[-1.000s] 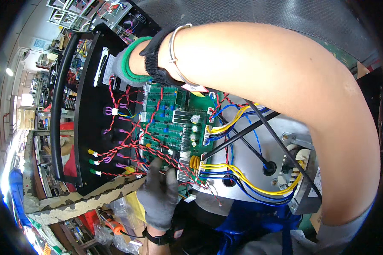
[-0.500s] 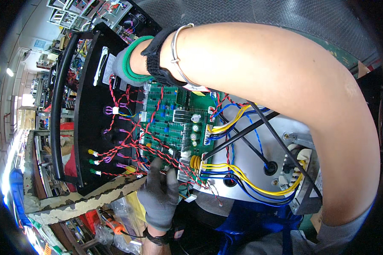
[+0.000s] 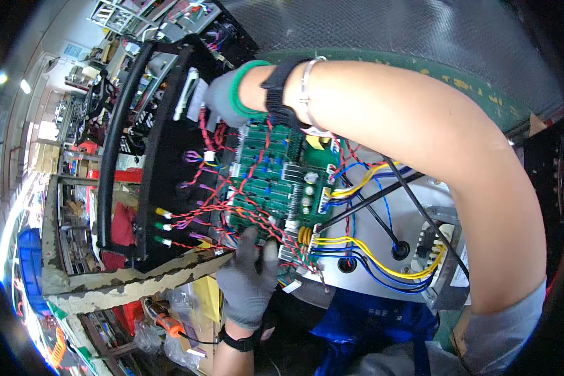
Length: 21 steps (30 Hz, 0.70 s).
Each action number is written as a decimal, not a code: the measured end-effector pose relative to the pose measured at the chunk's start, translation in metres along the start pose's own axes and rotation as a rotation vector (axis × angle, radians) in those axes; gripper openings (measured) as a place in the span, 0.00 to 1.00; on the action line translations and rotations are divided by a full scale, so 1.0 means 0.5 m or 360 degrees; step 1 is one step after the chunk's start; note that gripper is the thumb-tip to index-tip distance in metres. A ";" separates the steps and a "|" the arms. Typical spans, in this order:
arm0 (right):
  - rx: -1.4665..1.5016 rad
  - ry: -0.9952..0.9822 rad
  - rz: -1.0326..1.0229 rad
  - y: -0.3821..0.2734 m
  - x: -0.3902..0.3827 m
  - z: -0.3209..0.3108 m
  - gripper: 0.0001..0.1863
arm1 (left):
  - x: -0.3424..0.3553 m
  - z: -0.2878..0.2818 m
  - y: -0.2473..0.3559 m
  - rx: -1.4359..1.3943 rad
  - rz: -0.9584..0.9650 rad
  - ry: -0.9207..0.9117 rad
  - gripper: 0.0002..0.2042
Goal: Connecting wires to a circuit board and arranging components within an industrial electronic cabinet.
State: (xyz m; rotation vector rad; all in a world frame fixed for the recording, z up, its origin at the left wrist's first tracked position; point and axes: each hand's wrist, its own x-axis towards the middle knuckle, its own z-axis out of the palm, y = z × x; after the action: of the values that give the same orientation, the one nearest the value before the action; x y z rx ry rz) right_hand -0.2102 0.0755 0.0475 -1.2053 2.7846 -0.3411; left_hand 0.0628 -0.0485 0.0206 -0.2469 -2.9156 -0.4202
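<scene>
A green circuit board lies in the open unit between a black front panel and a bare metal base. My left hand, in a grey glove, is at the board's near edge. Its fingers are bent among the twisted red-and-black wires; what lies between the fingertips is hidden. My right arm arches over the board from the right. My right hand, in a grey glove with a green cuff, reaches behind the panel's far end, beside the board's far edge. Its fingers are out of sight.
Yellow and blue cables run from the board to a terminal block. A black handle bar fronts the panel. The unit rests on a chipped metal frame. An orange-handled tool lies below, near plastic bags.
The whole view has shifted, so the unit and both hands appear farther right. Relative to the board, my hands stay at nearly the same places.
</scene>
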 end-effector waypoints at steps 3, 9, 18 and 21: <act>-0.0158 -0.0179 -0.0101 -0.007 -0.014 -0.031 0.17 | 0.007 -0.050 0.020 -0.0127 0.0037 0.0328 0.16; -0.0185 -0.0360 -0.0055 0.001 0.000 -0.040 0.20 | 0.086 -0.163 0.016 0.0721 0.0065 0.0957 0.25; -0.0227 -0.0227 -0.0337 0.019 -0.010 -0.038 0.16 | 0.109 -0.151 -0.002 0.0820 -0.0111 0.0782 0.22; -0.0134 -0.0171 -0.0283 0.006 -0.016 -0.052 0.17 | 0.101 -0.148 -0.011 0.0828 -0.0109 0.0856 0.20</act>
State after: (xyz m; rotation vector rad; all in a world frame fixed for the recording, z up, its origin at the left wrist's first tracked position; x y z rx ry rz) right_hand -0.2113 0.0878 0.0720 -1.4489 2.6319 -0.1675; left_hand 0.0246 -0.0684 0.0992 0.0415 -2.3914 0.2394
